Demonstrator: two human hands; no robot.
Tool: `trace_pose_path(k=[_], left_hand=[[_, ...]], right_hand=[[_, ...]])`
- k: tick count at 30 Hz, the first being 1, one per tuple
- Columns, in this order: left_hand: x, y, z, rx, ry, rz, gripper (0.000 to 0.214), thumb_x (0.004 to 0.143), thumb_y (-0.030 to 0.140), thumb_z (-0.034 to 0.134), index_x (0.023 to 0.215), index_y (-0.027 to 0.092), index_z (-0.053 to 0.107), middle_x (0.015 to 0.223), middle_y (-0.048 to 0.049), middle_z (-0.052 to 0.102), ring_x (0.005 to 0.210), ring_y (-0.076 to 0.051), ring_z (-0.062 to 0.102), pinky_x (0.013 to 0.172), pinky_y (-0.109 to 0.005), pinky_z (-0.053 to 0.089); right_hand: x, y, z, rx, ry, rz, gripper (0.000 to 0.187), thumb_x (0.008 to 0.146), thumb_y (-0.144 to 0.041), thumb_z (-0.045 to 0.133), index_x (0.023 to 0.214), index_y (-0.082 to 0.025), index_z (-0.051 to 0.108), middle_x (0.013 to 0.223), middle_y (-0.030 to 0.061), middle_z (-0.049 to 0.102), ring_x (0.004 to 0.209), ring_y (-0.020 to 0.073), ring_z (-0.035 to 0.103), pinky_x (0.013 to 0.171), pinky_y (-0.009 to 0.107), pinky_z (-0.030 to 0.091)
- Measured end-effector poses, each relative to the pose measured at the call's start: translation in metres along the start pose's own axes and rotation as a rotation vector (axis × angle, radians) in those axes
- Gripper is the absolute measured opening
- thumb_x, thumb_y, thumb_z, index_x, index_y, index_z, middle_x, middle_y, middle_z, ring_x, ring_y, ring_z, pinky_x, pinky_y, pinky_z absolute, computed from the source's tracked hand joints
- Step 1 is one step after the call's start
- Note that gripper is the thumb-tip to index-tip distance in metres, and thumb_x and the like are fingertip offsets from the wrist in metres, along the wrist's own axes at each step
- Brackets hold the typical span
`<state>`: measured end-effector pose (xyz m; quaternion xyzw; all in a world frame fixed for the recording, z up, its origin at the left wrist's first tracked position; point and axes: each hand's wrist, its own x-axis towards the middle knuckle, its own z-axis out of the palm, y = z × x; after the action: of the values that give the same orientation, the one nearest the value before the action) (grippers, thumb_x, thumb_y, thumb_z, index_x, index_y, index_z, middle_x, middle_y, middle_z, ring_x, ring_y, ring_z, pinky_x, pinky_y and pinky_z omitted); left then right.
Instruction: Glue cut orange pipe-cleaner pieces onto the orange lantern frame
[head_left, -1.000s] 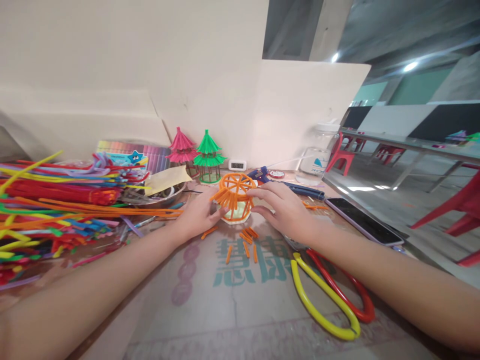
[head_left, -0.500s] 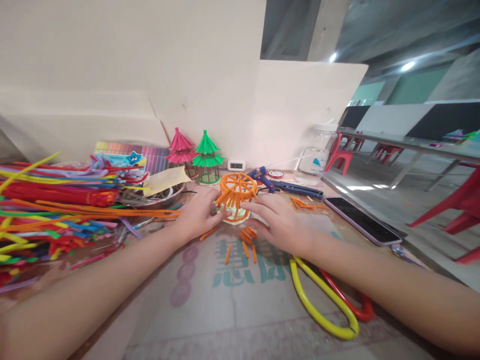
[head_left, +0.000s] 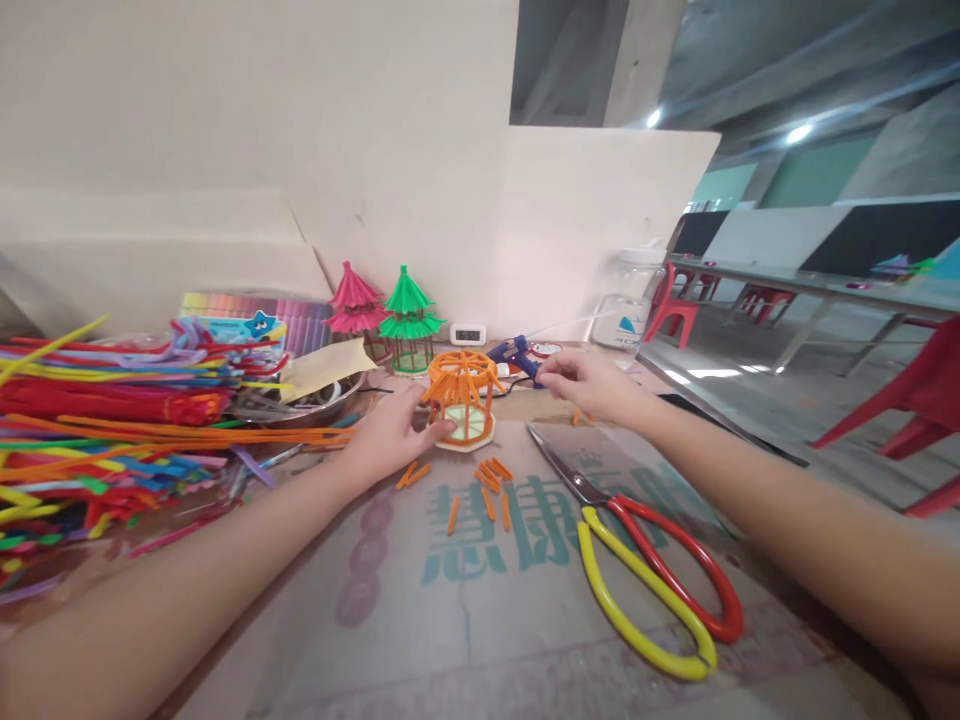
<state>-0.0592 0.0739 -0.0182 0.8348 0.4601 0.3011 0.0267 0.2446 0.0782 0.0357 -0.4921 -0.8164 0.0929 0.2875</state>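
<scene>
Tabletop [head_left: 360, 670] bears two pagodas [head_left: 410, 325]; left grip [head_left: 386, 440] clamps one orange frame [head_left: 453, 387], right grip [head_left: 592, 385] unclear.

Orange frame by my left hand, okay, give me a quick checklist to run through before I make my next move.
1. Orange frame upright: ok, it stands on its pale base.
2. Left hand at the frame: ok, with the thumb in front of the frame's lower left part; how firm the hold is, cannot tell.
3. Right hand on the glue gun: cannot tell, the fingertips are at its handle but the grip is unclear.
4. Glue gun hot: cannot tell.
5. Scissors out of both hands: ok, lying on the work surface.
6. Short orange pieces gathered together: not ok, they lie scattered before the frame.
</scene>
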Motion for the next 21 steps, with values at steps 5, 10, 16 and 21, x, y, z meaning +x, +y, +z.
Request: trace_pose_path(k=[5, 10, 16, 21], left_hand=[[0.000, -0.002, 0.002, -0.040, 0.024, -0.092, 0.062, 0.080, 0.060, 0.058, 0.122, 0.015, 0.049, 0.122, -0.0147, 0.060, 0.116, -0.033, 0.058, 0.098, -0.047, 0.047], [-0.002, 0.002, 0.000, -0.110, -0.003, -0.187, 0.072, 0.078, 0.060, 0.061, 0.133, 0.018, 0.042, 0.134, -0.0152, 0.057, 0.124, -0.032, 0.056, 0.103, -0.046, 0.046], [-0.003, 0.001, 0.000, -0.216, -0.013, -0.183, 0.082, 0.073, 0.060, 0.066, 0.140, 0.021, 0.040, 0.138, -0.0138, 0.056, 0.122, -0.032, 0.058, 0.102, -0.044, 0.049], [-0.002, 0.001, 0.000, -0.250, -0.052, -0.169, 0.075, 0.075, 0.058, 0.065, 0.136, 0.016, 0.047, 0.129, -0.0142, 0.062, 0.110, -0.031, 0.065, 0.095, -0.043, 0.052]], right_hand=[[-0.004, 0.035, -0.023, -0.296, -0.227, 0.067, 0.018, 0.082, -0.034, 0.060, 0.083, -0.022, 0.073, 0.074, 0.0025, 0.072, 0.063, 0.0173, 0.061, 0.057, 0.026, 0.037], [-0.005, 0.049, -0.011, -0.225, -0.094, 0.125, 0.029, 0.085, -0.037, 0.059, 0.105, -0.020, 0.071, 0.101, 0.0074, 0.075, 0.087, 0.0233, 0.068, 0.073, 0.030, 0.048], [0.024, 0.056, 0.022, -0.103, -0.015, 0.155, 0.054, 0.086, -0.032, 0.062, 0.136, -0.015, 0.052, 0.136, 0.0141, 0.059, 0.117, 0.0262, 0.061, 0.097, 0.035, 0.047], [0.055, 0.057, 0.042, -0.027, -0.101, 0.195, 0.043, 0.083, -0.034, 0.067, 0.122, -0.016, 0.063, 0.115, 0.0102, 0.072, 0.101, 0.0238, 0.068, 0.088, 0.030, 0.051]])
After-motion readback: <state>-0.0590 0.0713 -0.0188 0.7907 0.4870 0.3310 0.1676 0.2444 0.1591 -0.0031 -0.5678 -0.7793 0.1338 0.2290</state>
